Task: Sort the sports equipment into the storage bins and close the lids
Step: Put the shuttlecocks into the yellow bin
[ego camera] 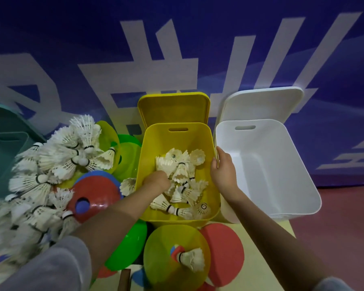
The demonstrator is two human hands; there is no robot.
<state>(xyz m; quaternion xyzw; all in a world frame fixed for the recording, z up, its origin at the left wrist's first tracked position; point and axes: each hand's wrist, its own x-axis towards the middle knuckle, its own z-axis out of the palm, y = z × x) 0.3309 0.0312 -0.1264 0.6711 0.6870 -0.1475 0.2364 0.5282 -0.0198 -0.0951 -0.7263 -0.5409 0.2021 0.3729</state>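
A yellow bin (151, 143) stands open in the middle, its lid (173, 108) leaning behind it, with several white shuttlecocks (184, 185) inside. My left hand (157, 181) reaches down into the bin among the shuttlecocks; its fingers are hidden, so whether it holds one is unclear. My right hand (223, 166) grips the yellow bin's right rim, beside the white bin. The white bin (282, 175) on the right stands open with nothing inside, its lid (261, 103) propped behind. A large heap of shuttlecocks (51, 164) lies at the left on flat cone discs.
A teal bin (6, 148) stands at the far left. Red (97, 196), green (126, 248) and yellow (172, 242) disc cones lie around the yellow bin; one shuttlecock (192, 259) sits on the near yellow disc. A blue banner wall rises behind. Red floor lies to the right.
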